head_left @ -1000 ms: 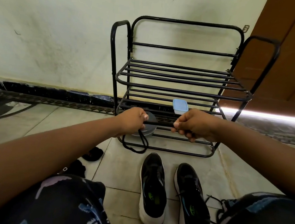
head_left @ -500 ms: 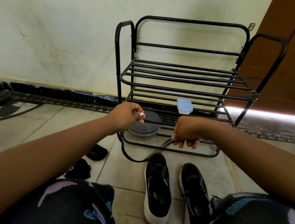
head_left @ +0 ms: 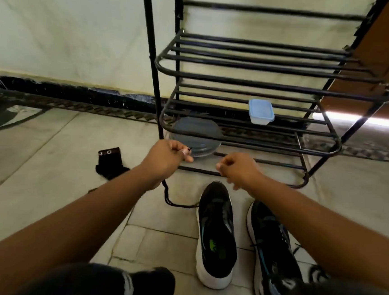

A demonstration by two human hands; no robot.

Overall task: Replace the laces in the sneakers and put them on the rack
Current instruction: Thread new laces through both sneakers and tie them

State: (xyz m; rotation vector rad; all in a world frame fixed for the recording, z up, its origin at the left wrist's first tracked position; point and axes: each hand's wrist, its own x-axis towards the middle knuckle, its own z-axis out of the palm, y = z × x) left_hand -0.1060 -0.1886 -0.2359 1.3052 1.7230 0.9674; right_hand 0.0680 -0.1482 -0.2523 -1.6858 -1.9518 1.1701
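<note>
Since half a second ago your right hand [head_left: 238, 171] has let the lace go and risen a little off the floor; it now hovers above the toe of the left-hand sneaker [head_left: 217, 234] with its fingers curled and, as far as the view shows, nothing in them. Your left hand [head_left: 168, 156] stays where it was, in front of the rack [head_left: 253, 82], pinching one tip of the black lace [head_left: 172, 200] between thumb and fingers. You hold that tip high so the rest hangs free: the lace drops beneath your wrist and trails across the tiles to the toe of that sneaker.

Both sneakers sit on the floor between your knees, toes toward the rack. The near one shows no lace across its tongue; the right-hand sneaker [head_left: 272, 243] seems to have some lace on it, though your forearm hides much of it. Threading looks yet to begin, and the free hand is probably there to steady the shoe.

On the rack's lower shelves rest a small blue-lidded container [head_left: 261, 112] and a grey round lid [head_left: 195, 135]. A dark sock [head_left: 109, 163] lies on the tiles to the left.
</note>
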